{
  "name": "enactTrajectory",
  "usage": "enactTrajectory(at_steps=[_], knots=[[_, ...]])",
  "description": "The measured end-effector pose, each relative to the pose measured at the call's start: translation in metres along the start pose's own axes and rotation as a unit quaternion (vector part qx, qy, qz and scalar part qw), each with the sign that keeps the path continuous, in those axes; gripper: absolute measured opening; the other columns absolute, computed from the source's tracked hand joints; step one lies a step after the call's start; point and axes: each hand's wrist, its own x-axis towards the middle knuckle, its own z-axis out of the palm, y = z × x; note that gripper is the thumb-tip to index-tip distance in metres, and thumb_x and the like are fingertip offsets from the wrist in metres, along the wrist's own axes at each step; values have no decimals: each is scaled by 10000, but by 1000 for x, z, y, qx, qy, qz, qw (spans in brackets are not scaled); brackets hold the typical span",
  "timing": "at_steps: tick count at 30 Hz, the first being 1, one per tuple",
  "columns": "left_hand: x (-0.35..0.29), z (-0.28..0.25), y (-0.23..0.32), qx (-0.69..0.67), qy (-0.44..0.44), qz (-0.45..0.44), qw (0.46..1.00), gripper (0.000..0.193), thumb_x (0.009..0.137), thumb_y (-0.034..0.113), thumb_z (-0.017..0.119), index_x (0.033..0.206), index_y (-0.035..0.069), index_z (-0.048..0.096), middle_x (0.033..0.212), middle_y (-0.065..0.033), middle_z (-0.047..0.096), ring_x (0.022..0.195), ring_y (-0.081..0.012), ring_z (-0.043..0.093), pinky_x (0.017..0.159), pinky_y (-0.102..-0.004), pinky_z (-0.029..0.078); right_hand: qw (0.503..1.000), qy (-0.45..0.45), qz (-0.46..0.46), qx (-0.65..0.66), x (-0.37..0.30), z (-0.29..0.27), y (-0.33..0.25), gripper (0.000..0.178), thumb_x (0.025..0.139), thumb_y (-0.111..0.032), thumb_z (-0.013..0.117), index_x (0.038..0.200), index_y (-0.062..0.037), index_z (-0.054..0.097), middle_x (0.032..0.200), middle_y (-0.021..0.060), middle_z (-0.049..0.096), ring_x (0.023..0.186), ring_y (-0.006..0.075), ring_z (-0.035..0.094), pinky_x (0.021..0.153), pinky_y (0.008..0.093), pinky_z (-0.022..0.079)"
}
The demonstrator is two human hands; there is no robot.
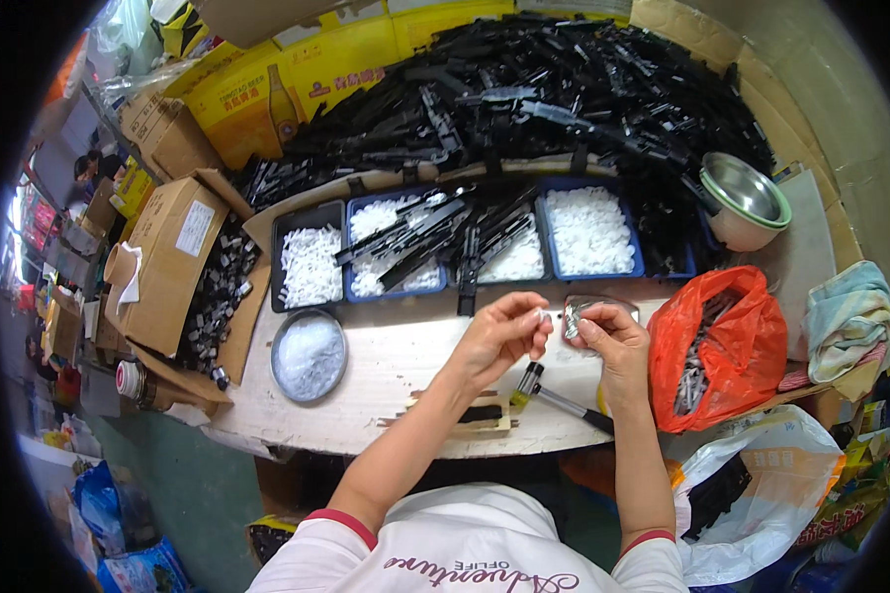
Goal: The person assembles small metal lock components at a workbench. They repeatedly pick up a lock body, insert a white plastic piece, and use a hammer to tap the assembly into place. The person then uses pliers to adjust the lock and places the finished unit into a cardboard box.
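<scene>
A cluttered workbench (386,366) of pale, worn board fills the middle of the frame, with cardboard boxes at left and a black heap of plastic strips (564,89) across the top.

At centre, a small white piece (548,314) is pinched between thumb and forefinger of the left hand (494,341); the other fingers are curled under. A small metal part (571,321) is pinched in the fingertips of the right hand (618,346) and held upright. The two pieces are brought tip to tip, just above the board, likely so that they can be fitted close under the eyes.

Directly below the hands a small hammer (554,395) lies on the board, handle toward the right hand, beside a wooden block (480,415) near the front edge.

Further out, supplies are ranged within reach: a round dish (309,356) of white bits at left, blue trays (588,232) of white pieces above, an orange bag (717,346) of metal parts just right of the right hand. A steel bowl (747,198) sits upper right, a folded cloth (848,321) at the right edge.
</scene>
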Motion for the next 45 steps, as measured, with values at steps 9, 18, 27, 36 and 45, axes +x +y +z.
enactTrajectory(at_steps=[9,18,27,36,45], knots=[[-60,-18,-13,-74,-33,27,996,196,828,49,581,1016,38,524,840,-85,580,701,-135,591,584,-254,491,995,-25,63,70,-24,46,19,137,746,-43,673,867,-18,614,756,9,593,574,49,491,528,171,390],[-75,-20,-6,89,24,114,989,142,795,12,613,924,23,554,846,-58,579,717,-116,576,623,-238,479,983,-62,136,107,-27,57,18,144,734,-41,680,857,-14,612,731,6,587,554,49,473,500,161,359],[-91,-24,-5,313,32,259,913,166,735,-80,631,877,-4,591,876,-77,567,820,-124,542,695,-236,468,973,-106,191,80,-31,61,17,112,738,-10,654,836,2,600,711,40,588,514,62,463,485,181,366],[-100,-23,-2,288,32,254,923,169,729,-81,633,874,-2,597,864,-73,567,817,-131,538,706,-239,453,984,-79,152,43,-36,69,16,135,725,-26,675,841,-5,610,686,19,578,525,53,469,477,157,349],[-103,-24,-2,343,15,268,900,182,716,-113,619,860,-4,593,843,-75,573,806,-151,539,710,-261,445,979,-106,173,26,-36,68,16,128,719,-36,683,820,-7,610,675,11,570,522,42,445,471,161,338]])
